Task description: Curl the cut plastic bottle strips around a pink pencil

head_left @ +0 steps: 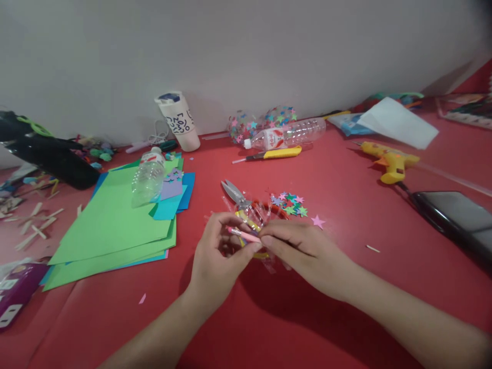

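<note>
My left hand point(217, 256) and my right hand point(298, 251) meet over the red table point(338, 205), fingers pinched together. Between them they hold a thin pink stick point(243, 235) and a clear plastic piece with yellow trim point(253, 225). Just beyond the fingers lie scissors point(235, 195) and a pile of small coloured paper stars point(289, 203), with one pink star point(318, 221) apart to the right.
Green and blue paper sheets point(111, 225) lie at left with a clear bottle point(148, 177) on them. A second bottle point(286, 136), a yellow utility knife point(274, 153), a yellow glue gun point(390, 161), a phone point(455, 215) and a white cup point(180, 120) surround the work spot.
</note>
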Tool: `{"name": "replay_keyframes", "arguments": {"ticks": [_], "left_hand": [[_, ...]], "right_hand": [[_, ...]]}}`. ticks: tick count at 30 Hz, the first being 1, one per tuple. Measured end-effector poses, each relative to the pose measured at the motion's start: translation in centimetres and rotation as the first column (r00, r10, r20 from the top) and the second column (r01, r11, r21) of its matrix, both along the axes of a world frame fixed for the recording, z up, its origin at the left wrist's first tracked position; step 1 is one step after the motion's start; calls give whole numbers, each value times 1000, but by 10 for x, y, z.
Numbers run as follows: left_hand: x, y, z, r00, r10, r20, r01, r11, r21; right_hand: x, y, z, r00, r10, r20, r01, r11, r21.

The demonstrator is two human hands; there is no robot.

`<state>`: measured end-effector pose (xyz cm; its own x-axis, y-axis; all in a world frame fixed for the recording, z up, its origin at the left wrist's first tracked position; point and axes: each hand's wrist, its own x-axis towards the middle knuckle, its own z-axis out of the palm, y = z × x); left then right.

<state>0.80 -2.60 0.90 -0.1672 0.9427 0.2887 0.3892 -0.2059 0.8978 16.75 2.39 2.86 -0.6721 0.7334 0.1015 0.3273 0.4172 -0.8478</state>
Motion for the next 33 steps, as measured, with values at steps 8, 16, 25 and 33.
{"name": "replay_keyframes", "arguments": {"ticks": [8, 16, 25, 33], "left_hand": [[-11, 0, 2, 803, -4, -595, 241, 917, 319], [-16, 3, 2, 686, 36, -727, 279, 910, 308], [-19, 5, 2, 695, 59, -716, 292, 887, 357], [-14, 8, 12, 592, 121, -797, 357, 847, 393]], "right_hand": [[2, -4, -3, 997, 16, 72, -28, 986, 163], [2, -4, -2, 997, -14, 80, -6, 972, 237], [0, 0, 7, 990, -60, 130, 30, 974, 223], [4, 10, 18, 994, -36, 106, 31, 998, 47]]}}
